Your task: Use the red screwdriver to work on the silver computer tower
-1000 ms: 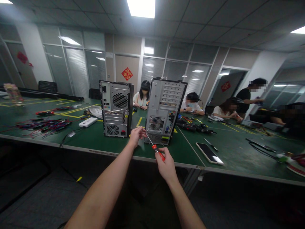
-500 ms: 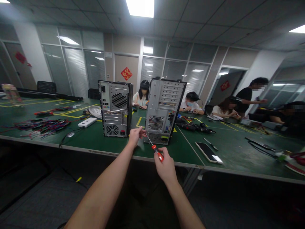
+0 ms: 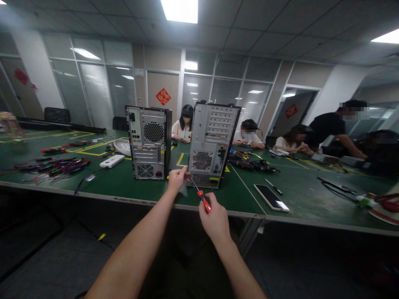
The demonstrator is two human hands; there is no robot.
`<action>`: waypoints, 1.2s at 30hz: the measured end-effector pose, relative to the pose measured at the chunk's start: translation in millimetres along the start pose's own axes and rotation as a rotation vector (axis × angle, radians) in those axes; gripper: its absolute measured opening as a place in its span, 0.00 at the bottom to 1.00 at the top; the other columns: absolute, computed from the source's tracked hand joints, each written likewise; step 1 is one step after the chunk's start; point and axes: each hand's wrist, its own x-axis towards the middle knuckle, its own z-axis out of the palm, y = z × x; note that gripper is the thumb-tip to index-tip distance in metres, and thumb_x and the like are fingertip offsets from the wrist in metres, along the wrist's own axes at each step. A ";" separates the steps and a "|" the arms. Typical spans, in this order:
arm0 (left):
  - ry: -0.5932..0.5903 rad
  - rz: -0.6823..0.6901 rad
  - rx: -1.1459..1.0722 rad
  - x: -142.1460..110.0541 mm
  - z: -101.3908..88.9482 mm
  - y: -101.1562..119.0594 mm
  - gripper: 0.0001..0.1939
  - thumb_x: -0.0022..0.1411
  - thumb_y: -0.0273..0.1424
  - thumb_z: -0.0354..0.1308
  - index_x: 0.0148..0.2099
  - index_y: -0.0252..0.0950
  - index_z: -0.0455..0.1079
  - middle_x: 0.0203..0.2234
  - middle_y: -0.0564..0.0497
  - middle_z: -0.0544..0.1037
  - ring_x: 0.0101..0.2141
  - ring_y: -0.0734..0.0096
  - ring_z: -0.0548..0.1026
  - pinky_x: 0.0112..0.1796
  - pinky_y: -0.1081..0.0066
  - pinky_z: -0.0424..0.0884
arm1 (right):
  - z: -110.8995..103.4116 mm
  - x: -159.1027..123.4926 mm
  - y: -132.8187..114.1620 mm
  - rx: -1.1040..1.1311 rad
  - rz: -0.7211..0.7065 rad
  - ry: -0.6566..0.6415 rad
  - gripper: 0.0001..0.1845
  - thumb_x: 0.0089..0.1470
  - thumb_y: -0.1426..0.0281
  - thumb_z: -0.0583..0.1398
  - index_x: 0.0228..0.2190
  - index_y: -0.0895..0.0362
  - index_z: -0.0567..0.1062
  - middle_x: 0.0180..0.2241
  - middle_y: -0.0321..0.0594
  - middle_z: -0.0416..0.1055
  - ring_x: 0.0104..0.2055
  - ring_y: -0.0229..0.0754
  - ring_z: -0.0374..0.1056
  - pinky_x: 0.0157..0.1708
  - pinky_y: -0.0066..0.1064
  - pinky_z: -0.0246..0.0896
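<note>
My right hand (image 3: 214, 216) is closed around the red and black handle of a screwdriver (image 3: 204, 202). Its thin shaft points up and left at the lower left corner of a grey computer case (image 3: 202, 135), which stands upright with its back towards me. At that same corner, beside the screwdriver's tip, is my left hand (image 3: 178, 179). Its thumb and fingers are drawn together; what they pinch is too small and hidden to make out. A second computer case (image 3: 146, 141), with a black side, stands upright just left of it.
On the green table (image 3: 115, 187) lie tangled wires (image 3: 52, 166), a white power strip (image 3: 112, 161), a phone (image 3: 271, 197) and a slim metal tool (image 3: 274, 186). Black cables (image 3: 258, 165) lie behind the right case. Several people sit or stand across the table.
The view has shifted slightly. Both hands and the screwdriver keep nearly the same place at the case's lower corner. A standing person at the far right has bent forward, arm reaching down.
</note>
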 end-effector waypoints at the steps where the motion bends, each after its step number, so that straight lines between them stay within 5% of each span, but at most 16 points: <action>1: -0.004 0.004 0.004 0.1 -0.1 -0.6 0.29 0.62 0.54 0.59 0.26 0.32 0.78 0.18 0.45 0.79 0.18 0.67 0.76 0.19 0.71 0.61 | 0.8 -0.3 1.8 0.030 0.009 -0.002 0.11 0.61 0.61 0.55 0.43 0.51 0.72 0.26 0.36 0.73 0.27 0.45 0.70 0.30 0.30 0.53; 9: -0.040 0.010 -0.057 -1.5 0.0 1.0 0.30 0.65 0.55 0.53 0.28 0.32 0.76 0.18 0.47 0.76 0.15 0.71 0.72 0.19 0.72 0.58 | 14.2 -3.4 17.0 0.416 0.182 -0.035 0.16 0.60 0.54 0.57 0.40 0.53 0.70 0.22 0.30 0.68 0.22 0.38 0.60 0.23 0.28 0.50; 15: 0.070 0.045 -0.092 0.7 -1.9 -2.8 0.19 0.68 0.47 0.51 0.34 0.37 0.70 0.16 0.56 0.70 0.14 0.75 0.64 0.18 0.74 0.57 | 7.0 -15.4 17.6 0.410 0.222 -0.036 0.18 0.59 0.53 0.57 0.40 0.54 0.70 0.23 0.32 0.70 0.22 0.39 0.60 0.24 0.28 0.52; 20: 0.190 -0.089 -0.008 18.7 -0.3 -13.4 0.18 0.70 0.41 0.48 0.35 0.37 0.72 0.26 0.50 0.77 0.24 0.71 0.73 0.25 0.74 0.66 | -3.4 -25.5 17.7 0.271 0.233 -0.051 0.15 0.58 0.53 0.56 0.38 0.52 0.70 0.22 0.32 0.71 0.23 0.42 0.67 0.26 0.29 0.55; 22: 0.141 -0.179 -0.043 27.4 4.2 -17.0 0.18 0.70 0.40 0.47 0.36 0.36 0.74 0.34 0.45 0.81 0.30 0.68 0.78 0.30 0.72 0.71 | -4.0 -28.5 16.4 0.213 0.230 -0.064 0.13 0.58 0.56 0.55 0.38 0.51 0.70 0.23 0.33 0.72 0.23 0.43 0.69 0.26 0.30 0.55; 27: -0.027 -0.323 -0.109 37.8 17.0 -24.4 0.22 0.71 0.41 0.46 0.37 0.35 0.78 0.36 0.42 0.84 0.40 0.60 0.82 0.44 0.63 0.77 | 2.8 -31.7 12.2 0.073 0.188 -0.067 0.10 0.59 0.61 0.54 0.40 0.50 0.69 0.25 0.35 0.75 0.26 0.46 0.73 0.29 0.30 0.57; 36: -0.090 -0.109 0.113 29.0 12.7 -28.4 0.21 0.71 0.38 0.45 0.44 0.37 0.80 0.49 0.44 0.84 0.54 0.58 0.78 0.57 0.62 0.71 | 18.6 -31.5 12.6 -0.005 0.127 -0.035 0.11 0.62 0.61 0.52 0.42 0.51 0.70 0.26 0.37 0.75 0.28 0.48 0.74 0.29 0.31 0.55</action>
